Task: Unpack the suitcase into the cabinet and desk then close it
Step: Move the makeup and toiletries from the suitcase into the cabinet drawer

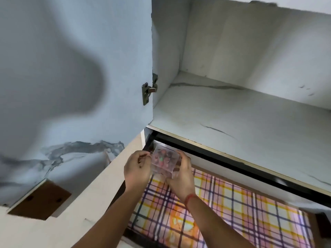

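- Marble-look cabinet (241, 111) fills our view, its door (71, 77) standing open on the left with a metal hinge (149, 90) showing.
- Under the shelf, a drawer (116, 198) is open, lined with a plaid sheet (232, 212).
- Both hands hold a small clear box (162, 161) with colourful bits inside: our left hand (137, 169) curls round its left side, and our right hand (180, 174) cups the right and underside.
- We've got the box in the air over the drawer's back-left corner.
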